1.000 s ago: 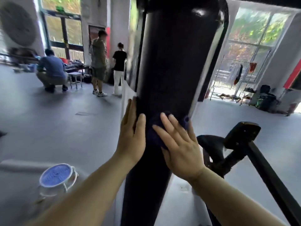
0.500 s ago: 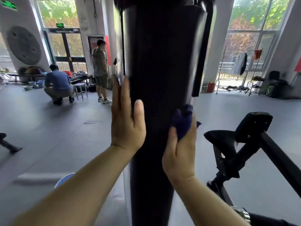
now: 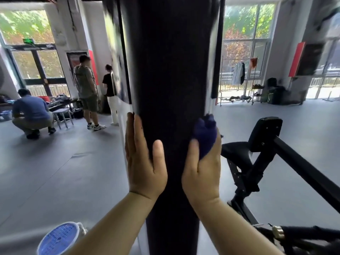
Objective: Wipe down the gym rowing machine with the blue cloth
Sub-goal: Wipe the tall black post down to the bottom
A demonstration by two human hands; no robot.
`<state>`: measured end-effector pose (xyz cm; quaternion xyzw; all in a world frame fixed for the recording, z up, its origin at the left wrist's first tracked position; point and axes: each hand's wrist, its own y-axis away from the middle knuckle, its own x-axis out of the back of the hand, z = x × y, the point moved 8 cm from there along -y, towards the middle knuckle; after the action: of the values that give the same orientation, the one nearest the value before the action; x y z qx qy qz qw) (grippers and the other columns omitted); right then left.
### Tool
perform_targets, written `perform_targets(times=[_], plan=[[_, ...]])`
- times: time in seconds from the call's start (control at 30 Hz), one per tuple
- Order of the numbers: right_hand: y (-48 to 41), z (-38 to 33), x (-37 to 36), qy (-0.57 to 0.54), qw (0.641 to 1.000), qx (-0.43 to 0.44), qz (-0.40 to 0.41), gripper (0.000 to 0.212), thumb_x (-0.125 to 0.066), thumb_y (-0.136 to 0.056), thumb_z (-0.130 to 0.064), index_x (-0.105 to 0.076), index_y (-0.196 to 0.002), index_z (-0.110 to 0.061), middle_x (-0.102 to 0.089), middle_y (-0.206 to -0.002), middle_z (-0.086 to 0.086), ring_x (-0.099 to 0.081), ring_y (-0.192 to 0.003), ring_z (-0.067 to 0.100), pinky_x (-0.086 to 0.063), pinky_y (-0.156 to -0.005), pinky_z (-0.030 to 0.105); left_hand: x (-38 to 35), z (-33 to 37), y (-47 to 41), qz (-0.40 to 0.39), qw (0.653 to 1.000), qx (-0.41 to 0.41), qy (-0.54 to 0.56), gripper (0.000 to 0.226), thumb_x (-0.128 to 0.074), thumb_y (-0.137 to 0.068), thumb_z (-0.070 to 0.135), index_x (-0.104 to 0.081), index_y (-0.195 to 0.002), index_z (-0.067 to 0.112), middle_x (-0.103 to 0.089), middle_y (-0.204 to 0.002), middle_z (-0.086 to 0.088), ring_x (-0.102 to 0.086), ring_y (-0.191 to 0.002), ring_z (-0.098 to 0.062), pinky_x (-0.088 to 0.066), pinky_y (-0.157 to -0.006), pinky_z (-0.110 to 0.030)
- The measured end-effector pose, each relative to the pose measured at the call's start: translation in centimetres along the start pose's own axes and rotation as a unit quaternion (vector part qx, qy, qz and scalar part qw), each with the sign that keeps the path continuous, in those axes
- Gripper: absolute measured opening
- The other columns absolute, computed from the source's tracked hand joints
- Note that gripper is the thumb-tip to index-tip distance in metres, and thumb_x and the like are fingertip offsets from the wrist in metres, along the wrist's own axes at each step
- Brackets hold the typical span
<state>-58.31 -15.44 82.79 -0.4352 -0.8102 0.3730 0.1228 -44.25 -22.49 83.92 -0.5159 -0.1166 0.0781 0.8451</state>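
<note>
Clerk: Item, blue cloth (image 3: 204, 137): soft, light, bunched. We log it gripped in the right hand (image 3: 202, 173), pressed to the right edge of the rowing machine (image 3: 171, 70).
Checker: And the left hand (image 3: 143, 162)?
Clerk: Flat, fingers straight, laid against the machine's left side, apart from the right. We judge the black surface rigid, smooth and probably slick, so we would hold the cloth wadded in the palm.

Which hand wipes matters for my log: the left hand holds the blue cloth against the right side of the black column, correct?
No: the head view shows the right hand holding the blue cloth against the right side of the black column.
</note>
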Motion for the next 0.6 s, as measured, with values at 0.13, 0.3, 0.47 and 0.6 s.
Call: perform_targets(times=[0.13,0.3,0.47,0.6], plan=[[-4.3,-3.6,-0.5,-0.018,0.995,0.102,-0.008,0.057,-0.045,-0.096,-0.034,-0.034,-0.149,-0.017,-0.048,-0.144,0.003,-0.044,-0.135,0.018,-0.037,-0.111,0.045,-0.2,-0.3,0.0,0.014,1.0,0.0,0.013,0.057,-0.028,-0.101,0.042,-0.01,-0.153,0.025,-0.013,-0.161,0.003,-0.006,-0.149,0.0,-0.01,-0.122,-0.026],[3.3,1.7,0.3,0.041,0.986,0.158,-0.043,0.064,-0.046,-0.094,-0.037,-0.018,-0.152,-0.037,-0.027,-0.161,-0.002,-0.022,-0.148,0.007,-0.019,-0.119,0.023,-0.3,-0.7,1.5,0.04,0.999,-0.017,0.001,0.056,-0.028,-0.099,0.043,-0.011,-0.151,0.031,-0.016,-0.162,0.004,-0.009,-0.148,0.001,-0.009,-0.119,-0.016],[-1.6,-0.8,0.2,0.021,0.98,0.181,-0.083,0.066,-0.05,-0.094,-0.038,-0.02,-0.152,-0.038,-0.028,-0.16,-0.007,-0.024,-0.145,0.002,-0.02,-0.111,0.007,-0.4,-0.8,2.2,0.048,0.999,-0.015,0.01,0.057,-0.026,-0.097,0.049,-0.011,-0.15,0.036,-0.018,-0.163,0.006,-0.012,-0.149,-0.003,-0.017,-0.122,-0.032],[-2.1,-0.3,0.2,-0.053,0.978,0.186,-0.072,0.063,-0.053,-0.093,-0.028,-0.03,-0.152,-0.03,-0.039,-0.154,-0.006,-0.035,-0.141,0.006,-0.03,-0.112,0.018,-0.4,-0.7,2.5,0.053,0.998,-0.015,0.02,0.056,-0.025,-0.095,0.053,-0.009,-0.149,0.043,-0.014,-0.161,0.018,-0.01,-0.147,0.003,-0.017,-0.121,-0.03]])
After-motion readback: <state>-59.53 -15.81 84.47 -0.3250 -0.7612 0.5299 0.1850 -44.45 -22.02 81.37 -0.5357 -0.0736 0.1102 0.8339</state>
